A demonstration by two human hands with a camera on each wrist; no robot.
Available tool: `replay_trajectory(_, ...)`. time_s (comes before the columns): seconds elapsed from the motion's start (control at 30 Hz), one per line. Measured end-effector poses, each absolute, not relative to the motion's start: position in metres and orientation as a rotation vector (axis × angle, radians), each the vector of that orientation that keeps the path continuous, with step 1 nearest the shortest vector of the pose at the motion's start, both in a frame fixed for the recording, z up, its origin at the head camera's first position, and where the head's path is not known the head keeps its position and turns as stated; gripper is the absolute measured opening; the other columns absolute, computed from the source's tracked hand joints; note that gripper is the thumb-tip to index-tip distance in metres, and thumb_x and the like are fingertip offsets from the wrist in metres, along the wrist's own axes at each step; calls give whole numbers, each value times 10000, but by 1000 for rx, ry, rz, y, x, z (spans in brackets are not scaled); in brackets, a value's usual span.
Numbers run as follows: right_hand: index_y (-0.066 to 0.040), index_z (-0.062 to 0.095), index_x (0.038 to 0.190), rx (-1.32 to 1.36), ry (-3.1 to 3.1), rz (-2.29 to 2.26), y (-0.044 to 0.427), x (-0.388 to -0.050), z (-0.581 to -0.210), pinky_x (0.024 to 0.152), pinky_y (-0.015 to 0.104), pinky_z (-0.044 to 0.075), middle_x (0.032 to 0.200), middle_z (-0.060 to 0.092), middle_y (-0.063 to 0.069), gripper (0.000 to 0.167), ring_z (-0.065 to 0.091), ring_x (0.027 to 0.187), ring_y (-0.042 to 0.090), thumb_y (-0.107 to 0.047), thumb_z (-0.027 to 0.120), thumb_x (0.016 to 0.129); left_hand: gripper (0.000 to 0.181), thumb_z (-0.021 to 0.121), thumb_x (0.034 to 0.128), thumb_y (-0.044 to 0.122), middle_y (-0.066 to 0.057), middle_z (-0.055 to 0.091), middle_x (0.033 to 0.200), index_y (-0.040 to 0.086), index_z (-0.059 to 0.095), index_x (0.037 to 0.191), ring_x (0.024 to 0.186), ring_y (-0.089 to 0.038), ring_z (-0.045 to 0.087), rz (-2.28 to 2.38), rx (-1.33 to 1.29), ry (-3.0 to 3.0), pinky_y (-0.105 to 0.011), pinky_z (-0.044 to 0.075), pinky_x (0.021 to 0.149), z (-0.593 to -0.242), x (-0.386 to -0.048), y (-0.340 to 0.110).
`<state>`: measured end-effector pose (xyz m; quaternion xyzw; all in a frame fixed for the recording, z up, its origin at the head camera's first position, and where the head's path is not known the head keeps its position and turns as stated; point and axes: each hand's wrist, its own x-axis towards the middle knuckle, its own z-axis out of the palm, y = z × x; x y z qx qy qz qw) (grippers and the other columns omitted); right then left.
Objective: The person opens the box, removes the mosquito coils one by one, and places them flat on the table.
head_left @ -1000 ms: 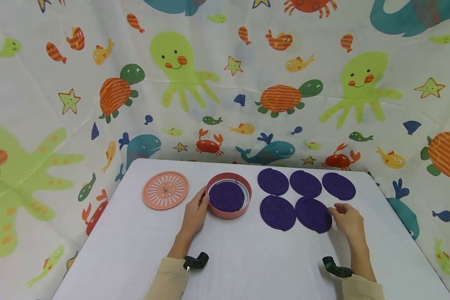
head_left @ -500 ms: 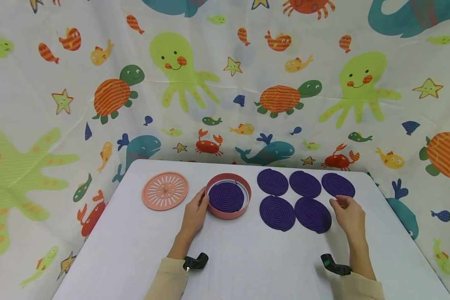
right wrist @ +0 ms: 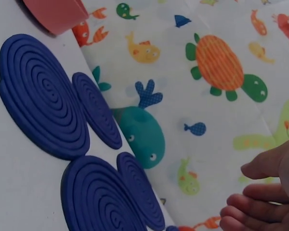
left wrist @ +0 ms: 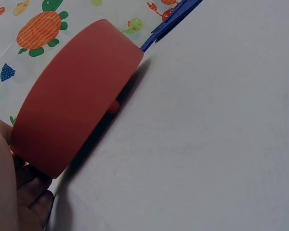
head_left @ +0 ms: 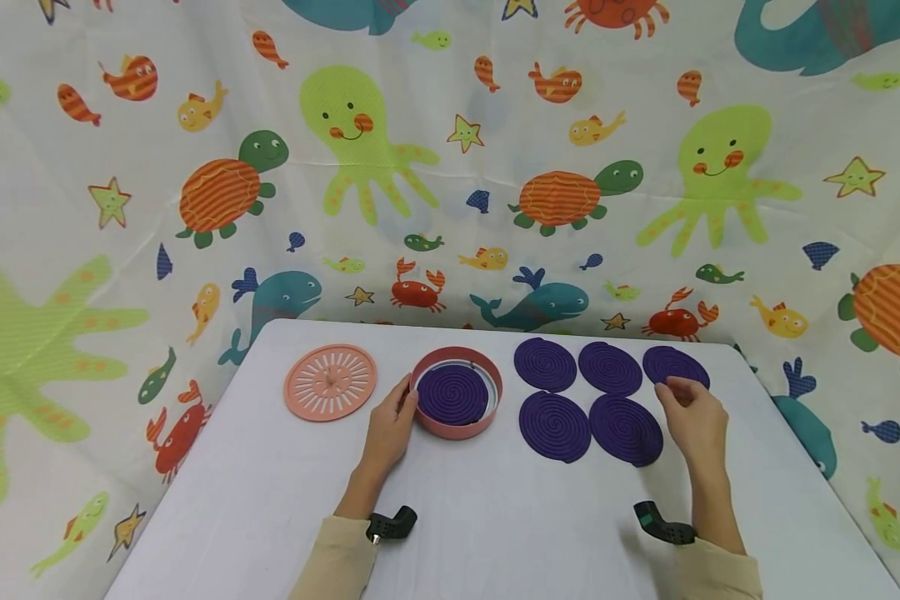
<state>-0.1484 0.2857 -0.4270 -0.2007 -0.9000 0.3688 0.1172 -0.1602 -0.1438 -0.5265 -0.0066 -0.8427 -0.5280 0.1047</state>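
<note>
My left hand (head_left: 388,423) grips the left side of a round pink holder (head_left: 437,430), fingers curled under its lower edge in the left wrist view. One purple spiral coaster (head_left: 453,395) lies inside it. My right hand (head_left: 696,417) hovers by the far-right purple coaster (head_left: 673,363), overlapping its near edge in the head view. Its thumb and loosely bent fingers are apart, with nothing between them, in the right wrist view. The nearer right coaster (head_left: 626,430) lies just left of this hand. Whether a fingertip touches the far-right coaster cannot be told.
Three more purple coasters, at the back (head_left: 545,364), back middle (head_left: 611,368) and front left (head_left: 555,426), lie flat on the white table (head_left: 510,533). A peach slotted disc (head_left: 331,382) lies left of the holder. A patterned curtain (head_left: 450,167) hangs behind.
My right hand has moved from the right edge of the nearer right coaster, away from me, to the far-right coaster. My left hand and the holder stay in place.
</note>
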Motion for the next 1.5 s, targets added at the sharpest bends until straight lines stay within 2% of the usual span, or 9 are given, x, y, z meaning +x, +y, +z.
replay_trajectory(0.4,-8,627,1316,-536,-2579,1135,268,-153,-420,681,57,395,1213,675,227,471,632,1084,319,-350,582,995,493,488,1058,336,-88,546,1486,90,492,1485,1401,-244,500,-1541,-14,-2490,-423,434,1158,-527,-161,-144)
replay_trajectory(0.73,-11,657,1278,-376,-2551,1144,247,-155,-414,689,1,379,1169,712,215,449,670,1057,318,-347,616,983,512,478,1061,355,-89,532,1499,89,472,1498,1413,-255,486,-1544,-25,-2490,-442,426,1162,-526,-161,-144)
replay_trajectory(1.1,-28,666,1263,-282,-2569,1199,220,-163,-421,704,-4,389,1141,728,193,425,693,1034,322,-336,635,973,499,487,1058,355,-74,538,1495,109,486,1492,1409,-243,491,-1546,-13,-2490,-432,425,1165,-525,-160,-144)
replay_trajectory(1.27,-21,667,1251,-230,-2570,1220,207,-167,-423,713,32,433,1118,730,191,408,697,1014,319,-315,644,970,502,489,1057,357,-75,541,1492,104,488,1491,1403,-245,498,-1545,-12,-2482,-435,437,1154,-525,-161,-144)
replay_trajectory(1.5,-18,671,1242,-155,-2576,1225,193,-169,-426,760,148,512,1103,741,176,396,708,992,309,-301,644,967,495,488,1057,347,-71,550,1485,106,491,1489,1396,-242,506,-1533,-8,-2487,-434,445,1147,-526,-162,-144)
